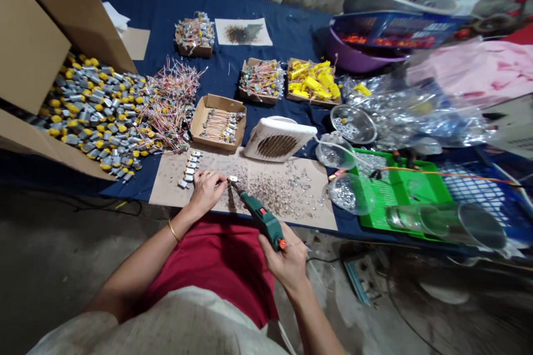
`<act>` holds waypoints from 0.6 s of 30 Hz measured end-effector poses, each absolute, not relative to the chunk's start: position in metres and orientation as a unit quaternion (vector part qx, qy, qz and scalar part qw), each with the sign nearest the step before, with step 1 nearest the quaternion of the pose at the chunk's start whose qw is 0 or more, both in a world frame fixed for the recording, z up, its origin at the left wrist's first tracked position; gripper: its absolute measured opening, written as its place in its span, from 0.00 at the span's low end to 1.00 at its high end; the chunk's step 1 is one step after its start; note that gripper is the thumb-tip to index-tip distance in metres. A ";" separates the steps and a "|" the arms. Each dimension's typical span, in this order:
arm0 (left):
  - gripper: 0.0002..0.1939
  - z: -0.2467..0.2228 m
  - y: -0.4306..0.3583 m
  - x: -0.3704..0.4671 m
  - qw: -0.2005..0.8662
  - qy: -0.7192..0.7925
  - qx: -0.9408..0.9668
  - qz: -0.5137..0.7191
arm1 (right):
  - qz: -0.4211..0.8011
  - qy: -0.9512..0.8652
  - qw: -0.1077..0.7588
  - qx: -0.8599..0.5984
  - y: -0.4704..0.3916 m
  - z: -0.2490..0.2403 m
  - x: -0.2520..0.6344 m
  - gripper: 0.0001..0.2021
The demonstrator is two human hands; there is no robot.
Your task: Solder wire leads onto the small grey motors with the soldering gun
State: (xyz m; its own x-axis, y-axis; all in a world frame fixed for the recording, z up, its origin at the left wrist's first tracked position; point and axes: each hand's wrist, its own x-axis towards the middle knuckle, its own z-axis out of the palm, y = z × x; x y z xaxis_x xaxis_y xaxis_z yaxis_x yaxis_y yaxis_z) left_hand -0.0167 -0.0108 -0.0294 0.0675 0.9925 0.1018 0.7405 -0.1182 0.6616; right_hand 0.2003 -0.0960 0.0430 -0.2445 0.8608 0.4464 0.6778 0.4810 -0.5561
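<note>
Now your left hand [206, 191] pinches a small silver metal motor [231, 179] on the brown cardboard sheet [166, 188]; at four o'clock, your right hand [287, 260] grips the green plastic soldering iron [260, 217].

**One head view, looking down**

I see through a single camera worn on the head, tilted forward and down over the lap. It sits close to the near edge of the surface [266, 33], facing across it toward the far crates.
</note>
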 end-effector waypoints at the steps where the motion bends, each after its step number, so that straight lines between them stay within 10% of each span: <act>1: 0.05 -0.029 -0.011 -0.017 0.225 0.623 0.695 0.279 | 0.130 -0.781 0.362 -0.491 -0.096 0.043 0.201 0.17; 18: 0.05 -0.035 -0.011 -0.016 0.211 0.615 0.699 0.296 | 0.131 -0.783 0.376 -0.478 -0.098 0.049 0.205 0.19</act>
State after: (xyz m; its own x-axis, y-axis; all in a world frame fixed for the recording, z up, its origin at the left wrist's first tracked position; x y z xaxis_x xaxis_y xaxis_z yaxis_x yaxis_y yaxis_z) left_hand -0.0161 -0.0114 -0.0348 0.0674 0.9856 0.1551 0.7356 -0.1541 0.6597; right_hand 0.2051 -0.0980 0.0490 -0.2607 0.8467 0.4637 0.6498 0.5092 -0.5644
